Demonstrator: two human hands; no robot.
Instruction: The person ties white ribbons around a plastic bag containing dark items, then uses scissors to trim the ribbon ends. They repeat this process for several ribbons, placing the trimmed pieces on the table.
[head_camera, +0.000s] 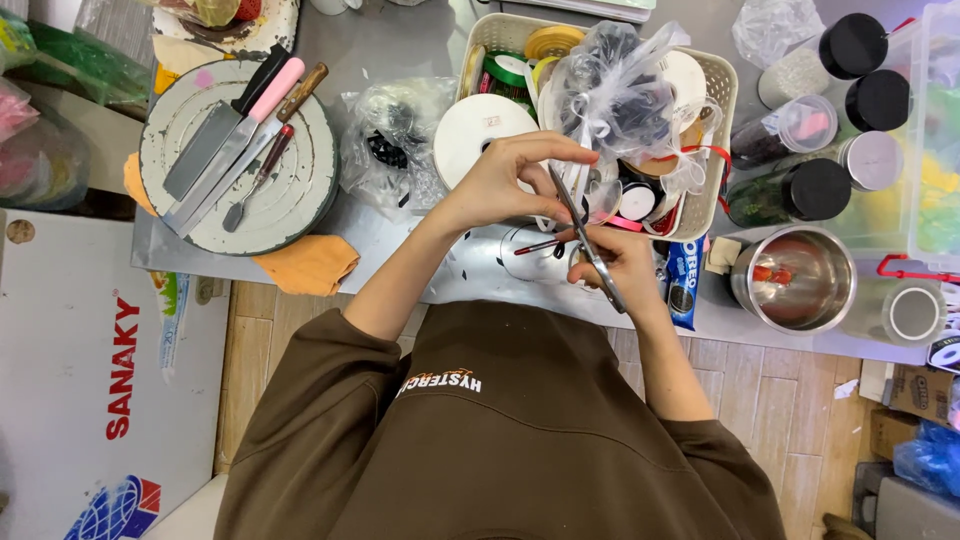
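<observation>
My right hand (622, 268) grips a pair of metal scissors (585, 235), whose blades point up and away towards my left hand. My left hand (500, 182) hovers over the steel counter, thumb and fingers pinched together at the scissor tips; what they pinch is too thin to make out. A thin red ribbon strand (535, 246) runs under the scissors beside my right hand. Just behind both hands stands a white basket (722, 90) full of ribbon spools, with a clear plastic bag (610, 95) on top. A large white ribbon spool (478, 128) leans at the basket's left.
A white cake turntable (300, 185) at the left carries spatulas and a pink-handled knife (245, 125). An orange cloth (308, 264) lies under it. A steel cup (795, 280), black-lidded jars (815, 188) and a blue cookie packet (683, 283) stand at the right. A white chest freezer (60, 400) is lower left.
</observation>
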